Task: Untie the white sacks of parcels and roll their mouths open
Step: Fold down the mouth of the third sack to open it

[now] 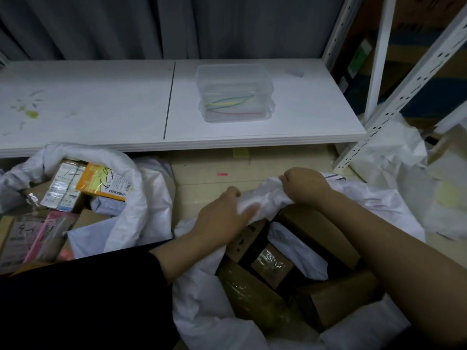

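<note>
Sack [202,311] bottom centre, mouth open, boxes [316,231] showing. Left hand [225,213] and right hand [303,185] both grip the bunched far rim mid-frame. Roll it outward evenly, both sides together (fabric probably slips otherwise). Left sack [149,198] looks done. Ties [232,103] in tub [235,72], upper centre.

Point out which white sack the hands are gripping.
The right sack, rim held by left hand and right hand; the left sack lies open, untouched.

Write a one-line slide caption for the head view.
The left hand and right hand hold the bunched rim of a white sack of parcels; a second opened sack sits to its left.
</note>
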